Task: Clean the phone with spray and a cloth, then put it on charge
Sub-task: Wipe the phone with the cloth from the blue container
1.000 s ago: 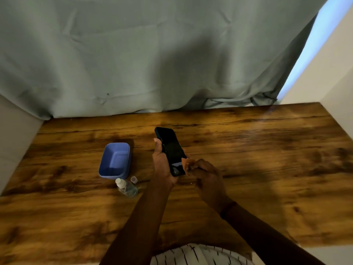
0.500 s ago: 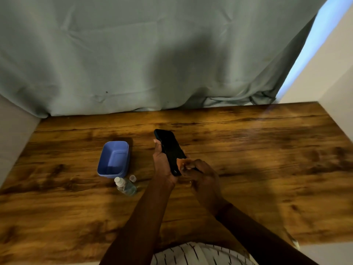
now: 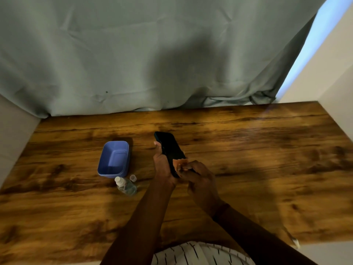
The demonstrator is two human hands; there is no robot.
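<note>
Grey-green curtain fabric [image 3: 133, 54] hangs across the upper half of the frame, and below it a dark-grained wooden worktop [image 3: 267, 159] fills the rest. Left of centre on the worktop sits a blue plastic tub [image 3: 114, 159], seemingly with nothing in it. Just below the tub lies a small clear spray bottle [image 3: 126, 186] on its side, with its loose cap [image 3: 133, 177] just beside it.

Near the middle of the frame, the left hand [image 3: 162, 165] holds the phone [image 3: 169, 150] above the worktop, dark screen facing up and tilted away toward the curtain. Its grip is closed around the phone's lower half, with the thumb along the left edge. The right hand [image 3: 198, 178] is closed on a small orange cloth [image 3: 180, 162], pinched in the fingertips and pressed against the lower part of the screen.

The step in hand looks like the wiping stage: the bottle lies set aside with its cap off, and the cloth is on the glass. Only the lower part of the screen is under the cloth, so the next move probably calls for sweeping it up the length of the screen while the left hand holds the phone firmly, then perhaps turning the phone to reach its back. No charger or cable can be made out anywhere on the worktop, so the charging step would need one to be found first.
</note>
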